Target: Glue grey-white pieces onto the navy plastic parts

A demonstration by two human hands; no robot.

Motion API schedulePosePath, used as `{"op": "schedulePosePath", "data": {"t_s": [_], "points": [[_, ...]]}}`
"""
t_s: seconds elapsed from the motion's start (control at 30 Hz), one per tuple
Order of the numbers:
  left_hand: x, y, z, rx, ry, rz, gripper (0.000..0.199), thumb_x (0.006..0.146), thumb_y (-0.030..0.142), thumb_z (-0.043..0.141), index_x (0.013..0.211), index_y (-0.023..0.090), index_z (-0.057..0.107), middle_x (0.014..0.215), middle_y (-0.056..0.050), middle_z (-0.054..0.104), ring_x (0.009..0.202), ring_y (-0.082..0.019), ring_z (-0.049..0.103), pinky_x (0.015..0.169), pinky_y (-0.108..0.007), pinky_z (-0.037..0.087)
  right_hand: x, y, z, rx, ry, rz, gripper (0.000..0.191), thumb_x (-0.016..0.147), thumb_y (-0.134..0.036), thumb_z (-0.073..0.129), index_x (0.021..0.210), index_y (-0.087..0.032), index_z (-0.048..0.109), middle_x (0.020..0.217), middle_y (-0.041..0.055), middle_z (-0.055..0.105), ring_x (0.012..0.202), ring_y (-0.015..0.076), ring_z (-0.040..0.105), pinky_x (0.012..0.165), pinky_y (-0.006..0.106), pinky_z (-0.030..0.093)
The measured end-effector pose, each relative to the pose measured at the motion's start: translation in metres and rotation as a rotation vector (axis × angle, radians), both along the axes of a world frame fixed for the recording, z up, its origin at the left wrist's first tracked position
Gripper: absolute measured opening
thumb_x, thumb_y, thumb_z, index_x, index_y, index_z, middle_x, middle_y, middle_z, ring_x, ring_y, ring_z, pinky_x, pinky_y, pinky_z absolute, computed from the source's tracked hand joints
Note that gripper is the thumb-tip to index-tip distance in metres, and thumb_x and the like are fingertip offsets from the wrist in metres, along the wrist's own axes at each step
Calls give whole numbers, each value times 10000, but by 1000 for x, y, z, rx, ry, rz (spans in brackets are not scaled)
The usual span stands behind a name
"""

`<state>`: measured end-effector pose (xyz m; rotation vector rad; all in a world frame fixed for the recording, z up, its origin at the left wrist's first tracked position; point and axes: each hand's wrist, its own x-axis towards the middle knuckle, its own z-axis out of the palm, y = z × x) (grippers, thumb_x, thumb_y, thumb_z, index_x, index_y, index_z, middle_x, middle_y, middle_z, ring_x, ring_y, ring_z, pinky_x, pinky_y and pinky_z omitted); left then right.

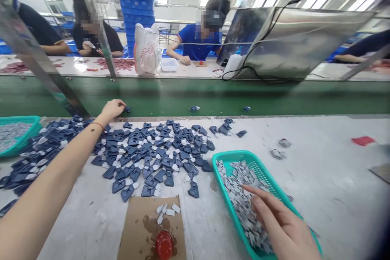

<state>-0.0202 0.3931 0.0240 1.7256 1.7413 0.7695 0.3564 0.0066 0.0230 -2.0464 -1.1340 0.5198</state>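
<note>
My left hand (pixel 112 109) reaches across to the green conveyor belt (pixel 158 93), its fingers closed on a small dark blue plastic part (pixel 127 109) at the belt's near edge. Below that arm spreads a heap of similar blue parts (pixel 167 160), many with white tabs. On the right, my right hand (pixel 282 223) is over a turquoise basket (pixel 234 155) of small grey-white pieces (pixel 243 195). Its index finger is stretched out and the thumb lies a little apart; nothing shows between them. A brown cardboard sheet (pixel 134 227) carries several white pieces (pixel 170 210) and a red round object (pixel 164 245).
Two more blue parts (pixel 194 109) lie spaced along the belt. Another turquoise basket (pixel 30 122) stands at the left edge. A slanted metal post (pixel 48 61) rises near my left arm. Across the belt, several people sit at work, one in a blue shirt (pixel 199 46).
</note>
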Motion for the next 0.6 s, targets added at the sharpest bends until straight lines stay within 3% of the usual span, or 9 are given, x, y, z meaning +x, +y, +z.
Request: {"op": "schedulePosePath", "data": {"t_s": [0.13, 0.23, 0.3, 0.4, 0.6], "points": [[-24, 5, 3, 49, -37, 59, 342, 951, 332, 610, 1236, 144, 607, 1273, -96, 609, 1096, -261, 633, 919, -454, 544, 22, 20, 0, 0, -336, 116, 306, 910, -420, 511, 1003, -234, 736, 940, 90, 754, 670, 244, 683, 572, 353, 559], [-36, 3, 5, 78, -109, 73, 340, 960, 350, 593, 1221, 135, 617, 1249, -85, 618, 1077, -258, 643, 911, -435, 549, 37, 42, -5, 2, -552, 330, 288, 936, -292, 465, 1058, -194, 706, 1069, 137, 742, 970, 318, 698, 803, 454, 581], [-41, 0, 6, 93, -154, 73, 332, 951, 336, 610, 1222, 144, 613, 1232, -89, 628, 1062, -255, 647, 887, -438, 559, 44, 58, -9, -26, -646, 505, 312, 941, -201, 425, 1090, -169, 697, 1126, 156, 730, 1064, 333, 669, 882, 496, 560], [-44, -6, 6, 114, -226, 63, 316, 943, 327, 626, 1202, 146, 621, 1201, -83, 643, 1034, -245, 657, 863, -424, 567, 52, 75, -14, -68, -674, 649, 344, 911, -96, 405, 1019, -178, 721, 1067, 143, 745, 1014, 318, 675, 862, 488, 564], [-39, -16, 12, 169, -477, -83, 246, 938, 336, 635, 1042, 116, 664, 1030, -48, 685, 897, -215, 683, 767, -365, 582, 56, 85, -11, -99, -647, 702, 276, 876, -106, 467, 874, -194, 728, 907, 132, 735, 905, 310, 679, 797, 459, 564]]}}
